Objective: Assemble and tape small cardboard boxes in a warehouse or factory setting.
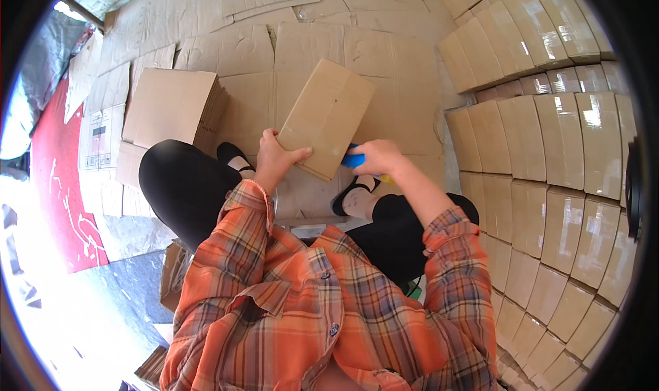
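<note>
Flattened cardboard sheets [309, 44] covered the floor beyond the fingertips, with rows of taped, stacked boxes [549, 158] filling the side out past the right hand's knuckles and a pile of folded cartons [171, 106] lying beyond the left thumb. A small brown cardboard box [327, 116] stood tilted between the two hands, the left hand [274, 159] clamped on its near corner, thumb across the top face and fingers hidden beneath. The right hand [377, 156] was curled tight around a blue tool [354, 160], possibly a tape dispenser, pressed against the box's lower edge.
</note>
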